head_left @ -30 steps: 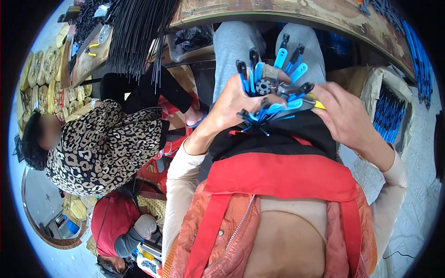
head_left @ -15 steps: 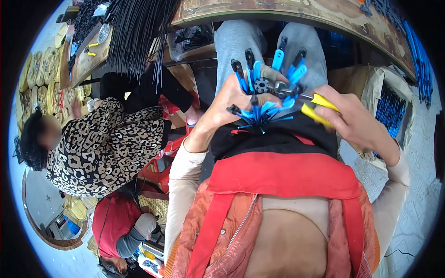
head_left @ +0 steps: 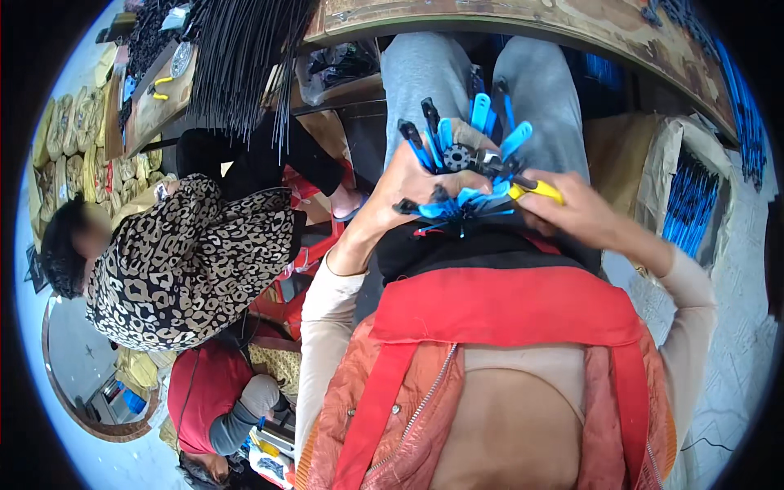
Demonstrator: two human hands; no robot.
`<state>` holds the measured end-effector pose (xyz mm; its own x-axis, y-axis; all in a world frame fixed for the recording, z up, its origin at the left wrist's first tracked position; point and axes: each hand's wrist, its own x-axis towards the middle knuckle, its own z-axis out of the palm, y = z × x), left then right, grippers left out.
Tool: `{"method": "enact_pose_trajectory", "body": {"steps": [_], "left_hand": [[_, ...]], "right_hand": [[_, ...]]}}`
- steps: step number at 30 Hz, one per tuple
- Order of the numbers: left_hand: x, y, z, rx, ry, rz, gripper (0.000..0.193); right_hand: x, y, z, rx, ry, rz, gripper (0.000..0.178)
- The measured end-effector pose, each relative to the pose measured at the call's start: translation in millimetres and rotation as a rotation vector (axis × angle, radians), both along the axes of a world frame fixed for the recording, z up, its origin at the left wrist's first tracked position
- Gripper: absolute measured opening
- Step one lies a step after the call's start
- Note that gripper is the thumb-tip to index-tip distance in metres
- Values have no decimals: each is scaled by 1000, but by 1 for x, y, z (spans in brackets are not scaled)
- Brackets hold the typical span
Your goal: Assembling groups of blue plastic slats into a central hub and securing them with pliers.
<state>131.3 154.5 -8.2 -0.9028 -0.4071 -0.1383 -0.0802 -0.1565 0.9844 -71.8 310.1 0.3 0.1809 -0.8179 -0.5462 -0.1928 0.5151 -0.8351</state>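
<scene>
My left hand (head_left: 402, 181) is closed round a round black hub (head_left: 457, 157) with notches at its rim, held above my lap. Several blue-and-black ribs (head_left: 512, 140) fan out from it on all sides, some poking up between my fingers. Yellow-handled pliers (head_left: 539, 190) are gripped in my right hand (head_left: 573, 211). Their metal jaws touch or almost touch the right side of the hub; ribs and fingers partly hide the exact contact.
A wooden table (head_left: 523, 18) runs across the top, with long black rods (head_left: 245, 73) hanging over its left part. A lined box (head_left: 694, 200) of blue-and-black rods stands at the right. Two people sit at the left, one in a leopard-print top (head_left: 188, 261).
My right hand has moved left, and the plier handles have come together from spread apart. The hub has shifted slightly left and down in my left hand.
</scene>
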Motion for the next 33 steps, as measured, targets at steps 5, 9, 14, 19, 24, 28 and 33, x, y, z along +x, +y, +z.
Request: {"method": "enact_pose_trajectory", "body": {"steps": [5,9,14,19,24,28,33], "left_hand": [[-2,-1,6,244,-69,77,30],[2,-3,2,40,-26,-26,33],[-3,-2,4,104,44,-120,36],[-1,-1,7,-6,10,-6,38],[0,-5,13,-77,-8,-101,33],[10,-14,13,3,-13,-113,31],[21,-23,6,-69,48,-88,33]], "right_hand": [[-2,2,-20,-255,43,-59,29],[-20,-6,22,-283,204,127,39],[-25,2,4,190,-548,195,47],[-14,-5,35,-870,713,126,54],[-21,-2,38,-505,568,248,38],[-15,-34,69,-39,253,334,37],[0,-43,57,180,-19,219,36]]}}
